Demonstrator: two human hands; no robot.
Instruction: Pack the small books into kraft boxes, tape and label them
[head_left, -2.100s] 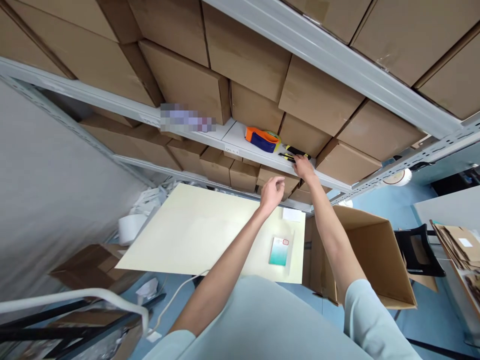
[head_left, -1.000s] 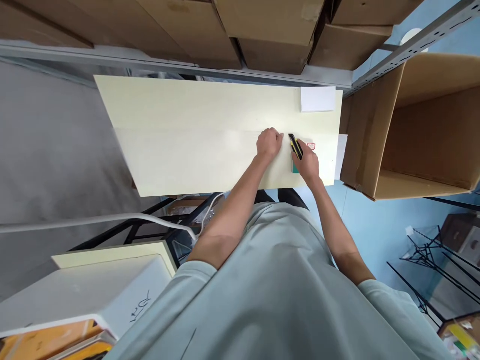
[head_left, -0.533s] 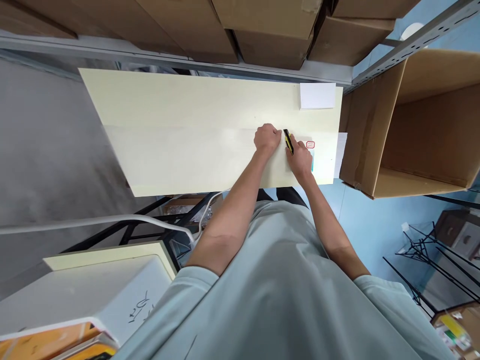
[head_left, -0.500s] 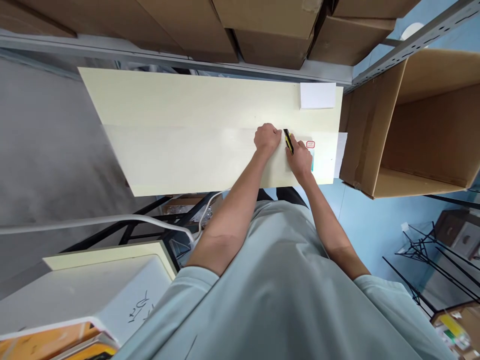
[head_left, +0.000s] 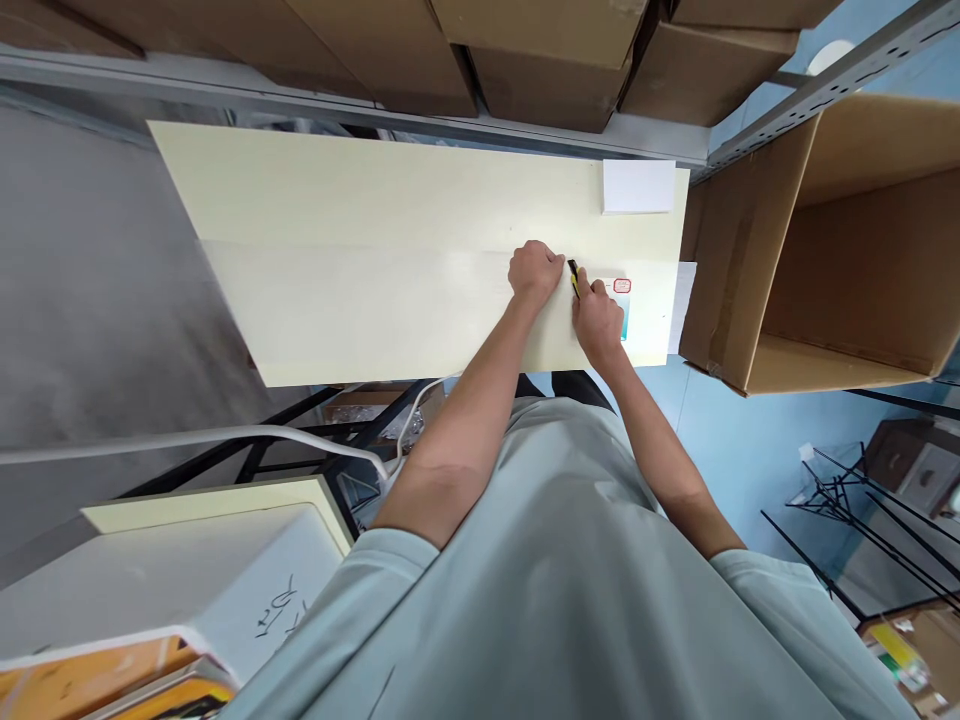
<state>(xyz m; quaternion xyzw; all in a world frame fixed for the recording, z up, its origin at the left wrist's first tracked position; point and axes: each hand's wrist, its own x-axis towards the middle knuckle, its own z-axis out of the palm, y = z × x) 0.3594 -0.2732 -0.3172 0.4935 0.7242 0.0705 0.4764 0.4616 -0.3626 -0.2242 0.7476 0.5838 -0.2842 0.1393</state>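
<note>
My right hand [head_left: 598, 318] is wrapped round a yellow and black utility knife [head_left: 574, 277] that points away from me. Just left of it, my left hand [head_left: 534, 270] is closed and rests on the pale cream table top [head_left: 360, 200]; whatever its fingers pinch is hidden. The knife's front end lies close to my left thumb. A faint straight line, like the edge of a clear sheet, crosses the table at the height of my hands. Partly under my right hand is a flat packet [head_left: 623, 300] with a red-outlined label and a teal patch.
A stack of white paper [head_left: 638, 187] lies at the table's far right corner. An open cardboard box [head_left: 739, 270] stands to the right. Shelved cartons [head_left: 547, 85] line the back. A white cable [head_left: 247, 434] and a white bin [head_left: 247, 590] are at my left.
The knife is tilted so that less of its handle shows above my right hand. My left hand stays in nearly the same place. The whole view has shifted slightly.
</note>
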